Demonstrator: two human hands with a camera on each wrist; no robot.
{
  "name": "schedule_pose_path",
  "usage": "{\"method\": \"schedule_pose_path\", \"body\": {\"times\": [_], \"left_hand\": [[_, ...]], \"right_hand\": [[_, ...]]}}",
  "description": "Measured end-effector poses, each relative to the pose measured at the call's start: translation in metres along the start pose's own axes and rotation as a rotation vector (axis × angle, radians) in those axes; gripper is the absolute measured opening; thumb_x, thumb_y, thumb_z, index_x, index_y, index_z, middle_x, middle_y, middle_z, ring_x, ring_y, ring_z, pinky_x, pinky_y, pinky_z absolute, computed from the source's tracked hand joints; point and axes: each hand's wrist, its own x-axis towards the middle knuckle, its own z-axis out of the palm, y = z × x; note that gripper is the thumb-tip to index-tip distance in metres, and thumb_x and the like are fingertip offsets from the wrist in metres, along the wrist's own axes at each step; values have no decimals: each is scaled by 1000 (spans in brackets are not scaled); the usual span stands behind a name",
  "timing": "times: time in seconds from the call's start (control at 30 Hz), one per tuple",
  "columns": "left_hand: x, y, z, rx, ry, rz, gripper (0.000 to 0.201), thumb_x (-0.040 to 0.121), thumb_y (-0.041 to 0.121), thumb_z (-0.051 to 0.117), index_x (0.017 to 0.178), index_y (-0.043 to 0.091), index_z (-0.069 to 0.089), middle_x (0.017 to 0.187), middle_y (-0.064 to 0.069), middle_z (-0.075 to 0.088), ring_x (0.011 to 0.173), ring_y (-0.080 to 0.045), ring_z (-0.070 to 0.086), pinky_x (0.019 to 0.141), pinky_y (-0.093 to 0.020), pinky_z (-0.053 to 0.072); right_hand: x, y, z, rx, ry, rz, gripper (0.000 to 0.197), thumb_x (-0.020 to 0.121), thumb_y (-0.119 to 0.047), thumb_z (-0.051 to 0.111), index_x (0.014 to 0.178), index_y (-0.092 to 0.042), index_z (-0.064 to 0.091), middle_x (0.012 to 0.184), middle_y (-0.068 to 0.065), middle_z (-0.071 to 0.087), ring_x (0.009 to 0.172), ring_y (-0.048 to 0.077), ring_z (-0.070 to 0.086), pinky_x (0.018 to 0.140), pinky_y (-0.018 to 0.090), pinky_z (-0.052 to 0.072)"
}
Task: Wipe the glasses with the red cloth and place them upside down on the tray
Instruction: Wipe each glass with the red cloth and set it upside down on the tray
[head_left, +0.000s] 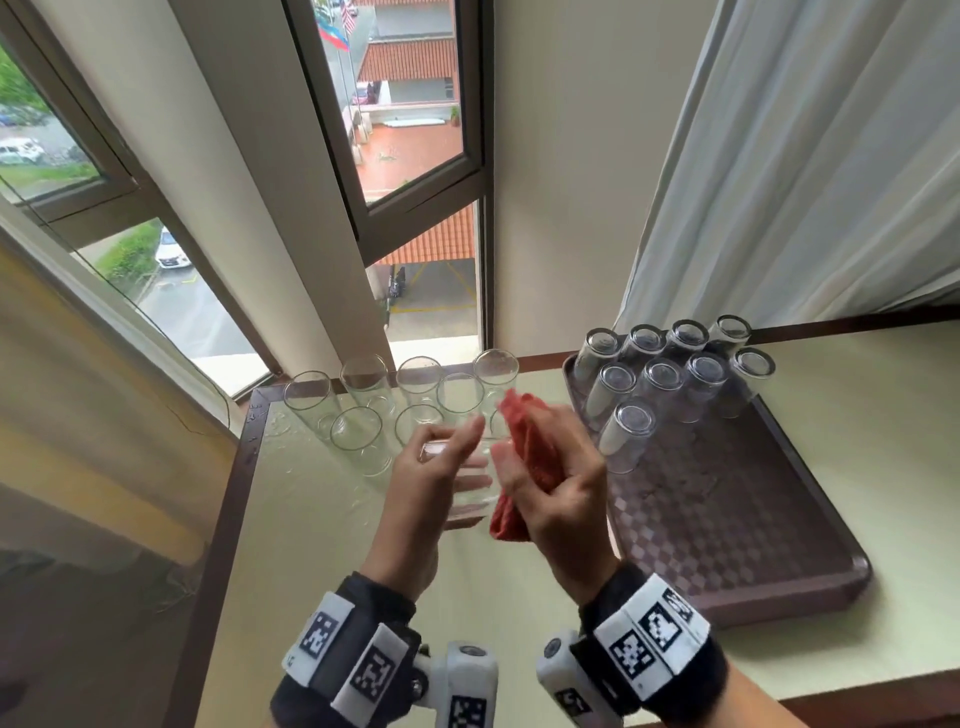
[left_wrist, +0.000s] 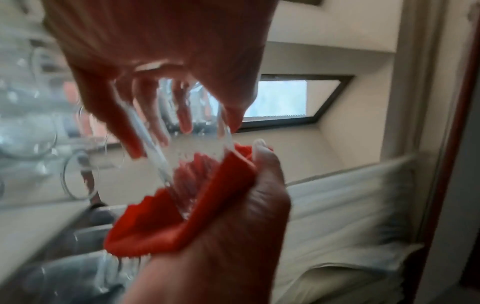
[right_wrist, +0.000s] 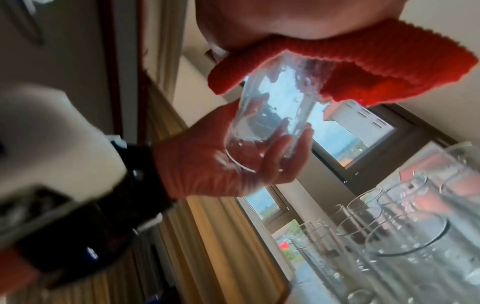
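Note:
Over the table, my left hand (head_left: 447, 467) grips a clear wet glass (head_left: 470, 491) with its fingers curled round the lower part. My right hand (head_left: 556, 499) holds the red cloth (head_left: 530, 452) wrapped against the glass's other end. In the left wrist view the cloth (left_wrist: 161, 226) cups the glass (left_wrist: 182, 156) from below. The right wrist view shows water drops on the glass (right_wrist: 272, 115) under the cloth (right_wrist: 363, 67). Several upright glasses (head_left: 358, 436) stand at the table's back left. To the right, the brown tray (head_left: 727, 519) carries several upside-down glasses (head_left: 628, 436).
The pale table (head_left: 322, 571) has a dark wooden edge on the left, with water drops near the upright glasses. A window (head_left: 415, 208) stands behind them and a pale curtain (head_left: 805, 182) hangs behind the tray. The tray's near half is bare.

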Motion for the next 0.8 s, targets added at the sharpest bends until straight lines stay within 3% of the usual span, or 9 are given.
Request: {"method": "schedule_pose_path", "body": {"times": [0.07, 0.13, 0.2, 0.27, 0.33, 0.43, 0.63, 0.7, 0.8], "left_hand": [[-2, -1, 4, -14, 64, 63, 32, 76, 42, 79, 86, 18, 61, 89, -9, 71, 75, -22, 71, 57, -34, 55], [-5, -2, 8, 39, 139, 222, 26, 80, 35, 80, 82, 19, 60, 82, -6, 69, 72, -21, 69, 56, -28, 52], [-7, -3, 9, 110, 165, 367, 32, 74, 48, 77, 81, 21, 61, 78, -1, 70, 72, -18, 68, 60, -24, 52], [-7, -3, 8, 138, 176, 392, 35, 71, 53, 74, 81, 22, 61, 77, 2, 70, 73, -16, 68, 61, -23, 52], [-5, 0, 7, 106, 176, 302, 28, 81, 42, 76, 82, 20, 59, 80, -1, 69, 75, -20, 69, 59, -30, 52], [-5, 4, 6, 29, 114, 129, 17, 92, 28, 68, 85, 18, 56, 90, -11, 66, 73, -20, 67, 50, -32, 52], [-7, 7, 4, 205, 100, 395, 42, 66, 54, 77, 88, 22, 60, 85, -5, 69, 73, -14, 67, 59, -24, 54], [-5, 10, 2, 106, 97, 314, 36, 73, 40, 83, 88, 17, 60, 85, -5, 68, 73, -16, 67, 54, -26, 52], [-6, 13, 2, -2, 76, 186, 26, 81, 31, 76, 88, 15, 57, 89, -9, 66, 68, -10, 67, 44, -28, 49]], "right_hand": [[-1, 4, 3, 6, 32, -55, 16, 89, -27, 65, 94, -13, 72, 85, -1, 63, 77, 12, 62, 74, 20, 48], [4, 5, 7, 150, 136, 175, 18, 87, -33, 68, 80, -17, 72, 71, -1, 63, 65, 14, 58, 65, 27, 48], [9, 7, 11, 300, 203, 463, 18, 87, -34, 70, 77, -18, 74, 67, 8, 63, 61, 21, 56, 62, 33, 46], [13, 7, 15, 299, 226, 547, 22, 83, -39, 70, 75, -19, 73, 66, 13, 61, 59, 28, 53, 62, 40, 47], [9, 8, 16, 158, 220, 402, 29, 81, -49, 66, 81, -20, 71, 67, 10, 63, 62, 34, 57, 66, 47, 52], [1, 7, 11, -24, 139, 66, 18, 90, -41, 62, 88, -24, 67, 71, -2, 60, 63, 16, 58, 64, 34, 52], [12, 4, 13, 274, 158, 390, 15, 87, -36, 63, 77, -29, 72, 65, -3, 63, 58, 14, 56, 57, 28, 48], [13, 1, 11, 169, 123, 184, 12, 90, -32, 64, 85, -26, 73, 72, -2, 63, 65, 15, 59, 64, 33, 51], [8, 2, 7, 60, 48, -74, 15, 93, -23, 62, 91, -10, 69, 80, -5, 57, 71, 10, 57, 70, 24, 47]]}}
